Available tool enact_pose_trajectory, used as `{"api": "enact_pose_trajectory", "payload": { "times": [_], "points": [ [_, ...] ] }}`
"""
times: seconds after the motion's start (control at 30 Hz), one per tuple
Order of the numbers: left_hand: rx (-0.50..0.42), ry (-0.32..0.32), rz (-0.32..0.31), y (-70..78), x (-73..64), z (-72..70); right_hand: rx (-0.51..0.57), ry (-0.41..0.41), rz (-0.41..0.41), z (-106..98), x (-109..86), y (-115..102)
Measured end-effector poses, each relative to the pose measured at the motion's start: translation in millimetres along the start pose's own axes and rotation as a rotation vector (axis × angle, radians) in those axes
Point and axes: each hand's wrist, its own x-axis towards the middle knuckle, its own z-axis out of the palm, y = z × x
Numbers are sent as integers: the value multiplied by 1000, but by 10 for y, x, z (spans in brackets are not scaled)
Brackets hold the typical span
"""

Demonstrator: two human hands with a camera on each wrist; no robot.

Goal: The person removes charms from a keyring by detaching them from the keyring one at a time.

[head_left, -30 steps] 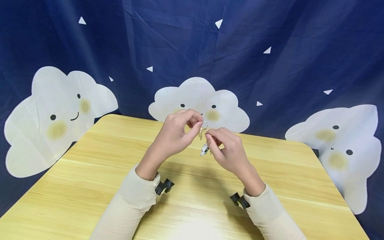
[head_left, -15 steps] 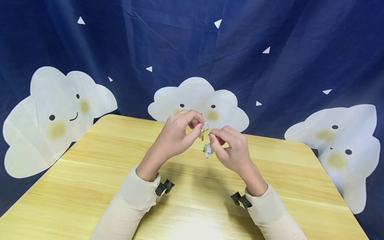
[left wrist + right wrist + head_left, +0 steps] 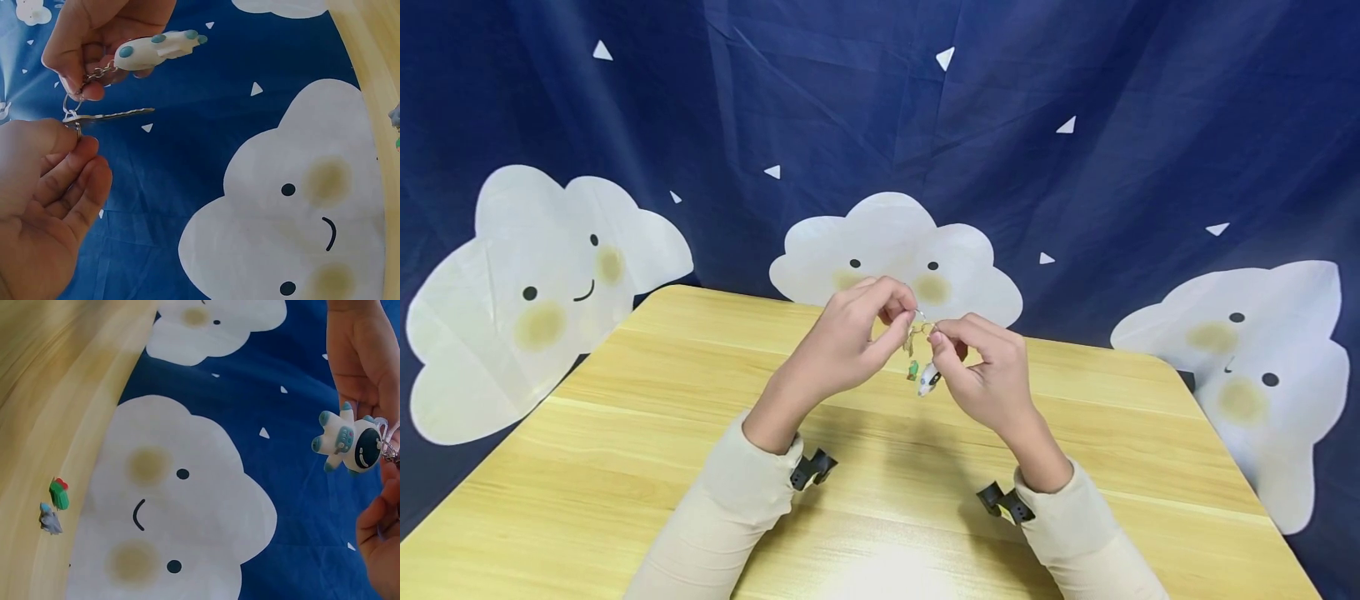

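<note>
Above the table, my left hand [image 3: 850, 333] pinches a small metal ring with a key [image 3: 119, 114] hanging from it. A thin split ring [image 3: 67, 103] links to it, and the thumb and forefinger of my right hand [image 3: 988, 367] grip that ring's other side. From the right hand's side a short chain [image 3: 100, 71] carries a white astronaut charm [image 3: 350, 440] with teal feet and a dark visor. The charm dangles below the fingers in the head view. Both hands are close together, and fingertips hide part of the rings.
On the wooden table [image 3: 700, 375] a small green cactus-like figure with a red top [image 3: 59, 494] and a grey-blue figure [image 3: 50, 520] lie side by side. Behind the far table edge hangs a dark blue curtain [image 3: 850, 108] with printed clouds.
My right hand has shifted slightly right, and the left a little the same way. The astronaut charm has swung and turned, leaving the green figure showing beside it.
</note>
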Motion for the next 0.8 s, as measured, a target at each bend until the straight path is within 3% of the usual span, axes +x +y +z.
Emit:
{"api": "enact_pose_trajectory", "payload": {
  "times": [0.8],
  "points": [
    [-2, 17, 15, 7, -13, 12, 27, -18, -29, -47, 22, -38]
  ]
}}
